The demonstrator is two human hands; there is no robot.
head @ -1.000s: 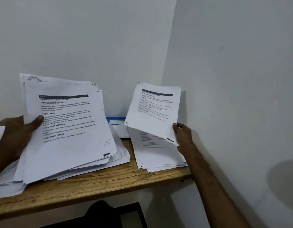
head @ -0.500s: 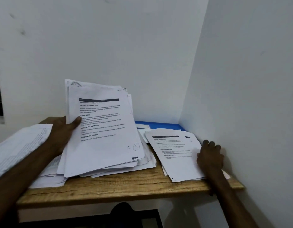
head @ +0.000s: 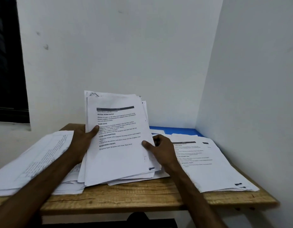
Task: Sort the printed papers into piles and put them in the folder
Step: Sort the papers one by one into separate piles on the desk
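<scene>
A thick stack of printed papers (head: 119, 158) stands tilted up from the wooden table (head: 142, 197) at the middle. My left hand (head: 83, 140) grips its left edge, thumb on the top sheet. My right hand (head: 160, 150) pinches the right edge of the top sheet, thumb on the front. A flat pile of printed papers (head: 210, 163) lies on the right of the table. Another pile (head: 35, 160) lies on the left. A blue folder (head: 177, 130) shows at the back against the wall, partly under the right pile.
The table sits in a corner, with white walls behind and close on the right. A dark window (head: 7, 63) is at the upper left. The front strip of the wooden top is bare. Something dark (head: 137, 219) is under the table.
My right hand has left the right pile, where it laid a sheet, and come across to pinch the top sheet of the middle stack. The left hand keeps its grip.
</scene>
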